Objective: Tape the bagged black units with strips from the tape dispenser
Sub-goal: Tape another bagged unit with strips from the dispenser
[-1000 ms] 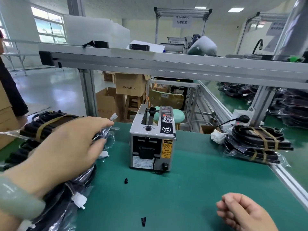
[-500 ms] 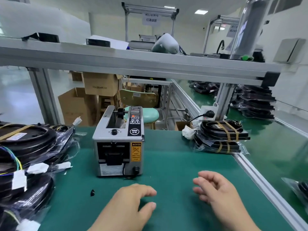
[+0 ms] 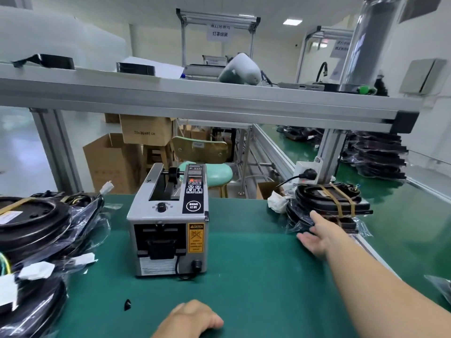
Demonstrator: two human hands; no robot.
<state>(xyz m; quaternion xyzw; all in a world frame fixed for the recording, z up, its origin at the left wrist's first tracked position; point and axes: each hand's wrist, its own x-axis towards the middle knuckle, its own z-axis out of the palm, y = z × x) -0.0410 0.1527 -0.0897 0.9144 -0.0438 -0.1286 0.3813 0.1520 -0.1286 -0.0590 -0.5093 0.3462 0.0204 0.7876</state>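
A grey tape dispenser (image 3: pixel 168 230) stands in the middle of the green bench. To its right lies a stack of bagged black units (image 3: pixel 327 206) bound with brown tape strips. My right hand (image 3: pixel 319 234) is stretched out with straight fingers and touches the near left side of that stack. My left hand (image 3: pixel 192 318) rests on the bench mat at the bottom centre, fingers loosely curled, holding nothing. More bagged black units (image 3: pixel 36 230) with white connectors are piled at the left edge.
An aluminium shelf beam (image 3: pixel 195 101) crosses above the bench. A power plug and socket (image 3: pixel 308 173) sit behind the right stack. A small black scrap (image 3: pixel 127 304) lies on the mat. Cardboard boxes (image 3: pixel 127 152) and a green stool (image 3: pixel 207 172) stand behind the bench.
My left hand left the pile at the left and came down onto the mat. My right hand opened and reached out to the taped stack at the right. The view swung right.
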